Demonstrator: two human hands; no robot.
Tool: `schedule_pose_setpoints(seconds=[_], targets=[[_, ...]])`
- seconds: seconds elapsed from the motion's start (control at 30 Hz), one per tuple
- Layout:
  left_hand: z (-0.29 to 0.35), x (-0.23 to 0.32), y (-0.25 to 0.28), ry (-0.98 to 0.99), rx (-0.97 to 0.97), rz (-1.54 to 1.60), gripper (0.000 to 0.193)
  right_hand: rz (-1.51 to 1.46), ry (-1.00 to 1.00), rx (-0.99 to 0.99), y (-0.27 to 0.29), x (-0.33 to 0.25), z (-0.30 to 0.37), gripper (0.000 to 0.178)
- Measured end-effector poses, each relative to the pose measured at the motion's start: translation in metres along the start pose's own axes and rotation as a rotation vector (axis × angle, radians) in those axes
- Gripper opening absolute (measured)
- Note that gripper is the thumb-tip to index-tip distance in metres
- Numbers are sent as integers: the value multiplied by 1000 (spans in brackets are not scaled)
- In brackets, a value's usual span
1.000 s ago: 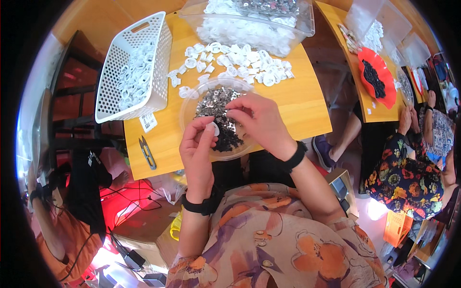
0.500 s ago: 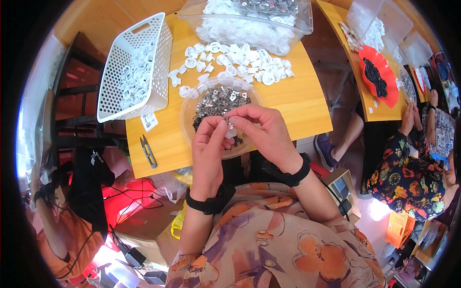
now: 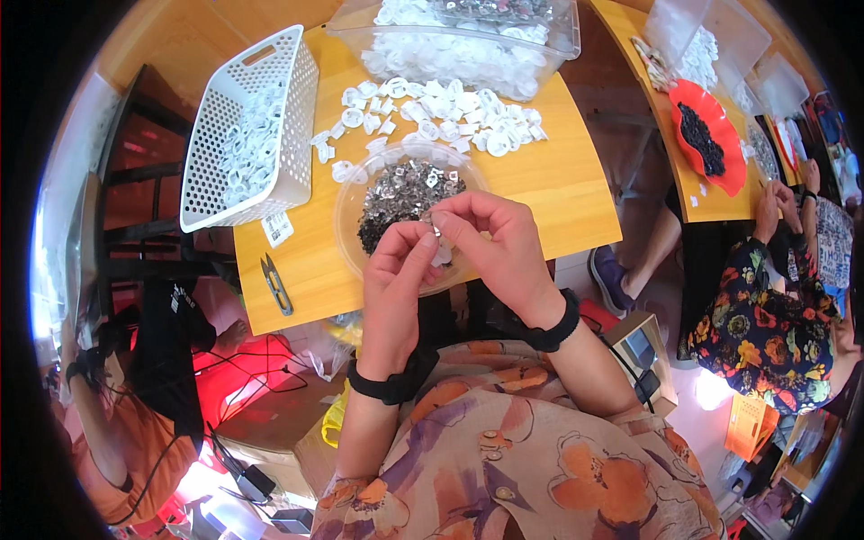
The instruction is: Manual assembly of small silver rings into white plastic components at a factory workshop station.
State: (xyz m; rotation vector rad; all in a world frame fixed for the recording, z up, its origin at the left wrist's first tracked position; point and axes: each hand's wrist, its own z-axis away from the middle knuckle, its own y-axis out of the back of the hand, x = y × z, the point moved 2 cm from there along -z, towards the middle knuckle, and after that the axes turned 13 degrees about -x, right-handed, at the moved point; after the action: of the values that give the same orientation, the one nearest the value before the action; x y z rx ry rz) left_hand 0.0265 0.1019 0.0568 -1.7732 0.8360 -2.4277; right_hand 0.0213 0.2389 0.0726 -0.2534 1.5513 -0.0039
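Observation:
My left hand (image 3: 396, 274) is closed on a small white plastic piece (image 3: 442, 254), which shows partly below the fingertips. Thumb and forefinger of my right hand (image 3: 490, 247) pinch a tiny shiny metal clip (image 3: 437, 231) against it. Both hands meet over the near part of a round clear bowl (image 3: 346, 184). Inside lie many small metal clips (image 3: 416, 184) and dark bits. Beyond the bowl, loose white plastic pieces (image 3: 504, 126) spread over the wooden table (image 3: 558, 193).
A white perforated basket (image 3: 292, 135) holding white pieces stands at the left. A clear bin (image 3: 459, 54) fills the far side. Thread snips (image 3: 276, 284) lie near the left edge. On another table sits a red tray (image 3: 733, 171) of black parts; co-workers (image 3: 765, 324) sit around.
My fingertips have shifted slightly right, and a shiny metal clip now shows between them. The view has moved a little. A co-worker's hands at the right have moved closer together.

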Motion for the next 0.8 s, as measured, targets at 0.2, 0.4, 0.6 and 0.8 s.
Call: schedule_pose_setpoints(seconds=[0.2,0.4,0.6,0.8], targets=[[1,1,-3,46,0,58,7,-36,-23,19,-4,4,1,12],[0,0,-3,78,-53,267,10,-12,-16,49,-9,1,3,12],[-1,6,-9,79,9,320,11,96,74,86,-9,5,3,11],[3,4,0,58,14,226,5,157,113,84,-11,-3,5,8]])
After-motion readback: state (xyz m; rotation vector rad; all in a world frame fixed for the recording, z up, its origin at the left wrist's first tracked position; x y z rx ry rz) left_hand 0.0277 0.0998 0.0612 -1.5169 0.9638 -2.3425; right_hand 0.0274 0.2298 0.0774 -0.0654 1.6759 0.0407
